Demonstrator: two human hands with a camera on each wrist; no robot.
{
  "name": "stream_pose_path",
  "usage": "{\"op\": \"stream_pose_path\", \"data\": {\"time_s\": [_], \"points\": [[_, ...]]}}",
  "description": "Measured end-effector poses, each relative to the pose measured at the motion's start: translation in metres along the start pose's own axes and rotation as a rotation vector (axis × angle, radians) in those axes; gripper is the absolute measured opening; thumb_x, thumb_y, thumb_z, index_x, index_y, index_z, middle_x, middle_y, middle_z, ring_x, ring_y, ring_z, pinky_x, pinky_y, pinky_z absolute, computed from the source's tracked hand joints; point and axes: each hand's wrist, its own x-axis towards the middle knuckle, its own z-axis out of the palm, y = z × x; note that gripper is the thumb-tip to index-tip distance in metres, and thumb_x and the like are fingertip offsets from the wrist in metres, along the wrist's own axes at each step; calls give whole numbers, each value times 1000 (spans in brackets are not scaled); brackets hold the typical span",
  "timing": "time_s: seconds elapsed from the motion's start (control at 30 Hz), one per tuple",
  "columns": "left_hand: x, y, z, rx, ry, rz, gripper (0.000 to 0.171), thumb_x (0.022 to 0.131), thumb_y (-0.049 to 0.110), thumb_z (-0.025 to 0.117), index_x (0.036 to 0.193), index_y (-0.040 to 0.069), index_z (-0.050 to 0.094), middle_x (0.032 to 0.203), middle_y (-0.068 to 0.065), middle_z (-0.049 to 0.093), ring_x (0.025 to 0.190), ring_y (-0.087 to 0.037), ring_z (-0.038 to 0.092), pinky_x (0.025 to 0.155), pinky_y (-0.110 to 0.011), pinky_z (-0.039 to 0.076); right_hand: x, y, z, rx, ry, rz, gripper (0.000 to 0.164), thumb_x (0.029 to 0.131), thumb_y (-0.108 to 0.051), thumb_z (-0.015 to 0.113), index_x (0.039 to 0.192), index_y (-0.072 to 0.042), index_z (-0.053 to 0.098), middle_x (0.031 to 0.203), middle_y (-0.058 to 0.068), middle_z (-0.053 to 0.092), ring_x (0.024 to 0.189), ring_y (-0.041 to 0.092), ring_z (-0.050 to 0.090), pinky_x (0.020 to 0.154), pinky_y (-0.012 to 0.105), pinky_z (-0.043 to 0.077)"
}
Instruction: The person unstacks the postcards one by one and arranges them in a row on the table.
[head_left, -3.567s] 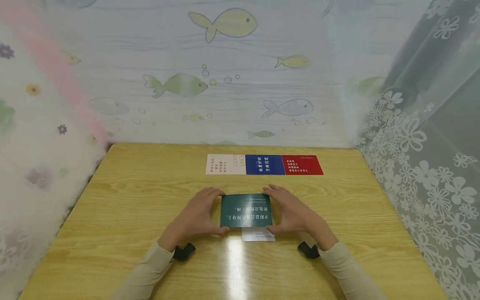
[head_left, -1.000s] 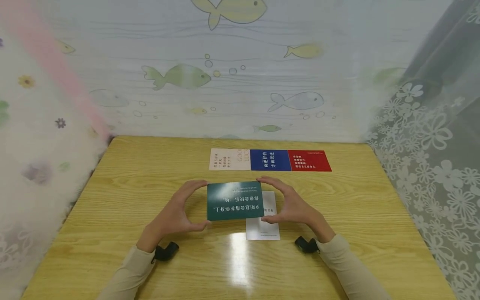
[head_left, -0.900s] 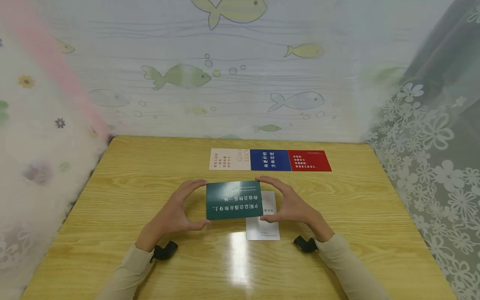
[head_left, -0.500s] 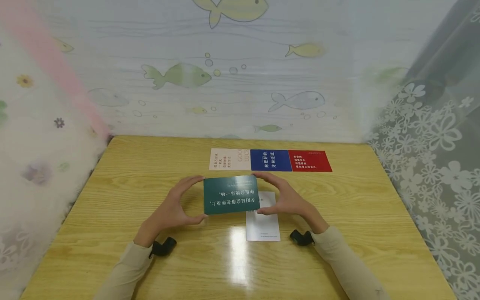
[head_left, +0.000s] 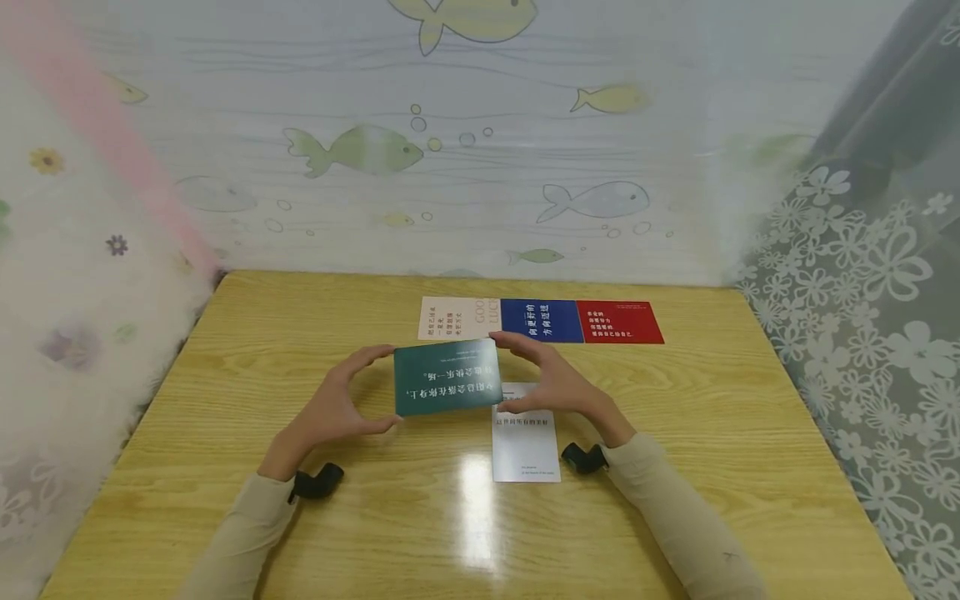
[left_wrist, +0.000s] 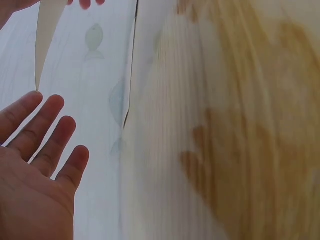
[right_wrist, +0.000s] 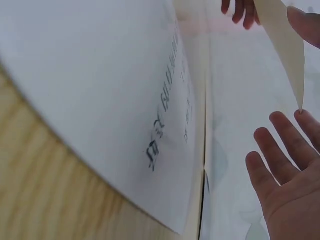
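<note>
A green card (head_left: 446, 379) with white writing is held up above the table, slightly tilted. My left hand (head_left: 333, 404) pinches its left corners between thumb and forefinger. My right hand (head_left: 551, 383) does the same at the right corners. Seen from the left wrist, the card's pale back (left_wrist: 49, 32) meets the forefinger's tip, and the other fingers (left_wrist: 60, 130) are spread. In the right wrist view the card also touches the forefinger, with the rest of the fingers extended. A white card (head_left: 527, 454) with dark writing lies on the table, partly covered by my right hand.
Along the table's far part, a cream card (head_left: 457, 318), a blue card (head_left: 540, 321) and a red card (head_left: 619, 322) lie side by side in a row. A fish-patterned curtain (head_left: 480, 167) hangs behind the wooden table (head_left: 360, 517). Flowered lace (head_left: 862, 267) borders the right side.
Both hands have moved the green card leftward and farther from me, tilting its right end up. More of the white card now shows. The cards in the far row keep their places.
</note>
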Motion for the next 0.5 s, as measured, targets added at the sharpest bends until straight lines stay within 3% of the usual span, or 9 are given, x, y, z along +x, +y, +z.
{"op": "stream_pose_path", "data": {"time_s": [0.27,0.43,0.5], "points": [[1,-14,-8,-12,-6,-36,94,68,16,96,149,12,49,146,-12,55,135,-37,49,109,-62,40,20,4,2,-30,-19,-31,100,69,-17,95,154,-12,43,159,13,43,147,24,41,122,50,32],[4,-20,-16,62,-25,-55,95,67,19,96,150,12,48,148,-13,53,138,-38,46,111,-64,38,33,4,6,-78,-16,1,100,69,-22,96,154,-11,44,159,4,45,148,21,39,122,49,32],[6,-21,-21,115,-41,-62,96,68,20,96,150,10,47,149,-16,51,139,-39,44,111,-65,37,38,4,8,-131,-10,28,101,68,-25,96,155,-16,44,158,0,45,147,21,39,121,50,34]]}}
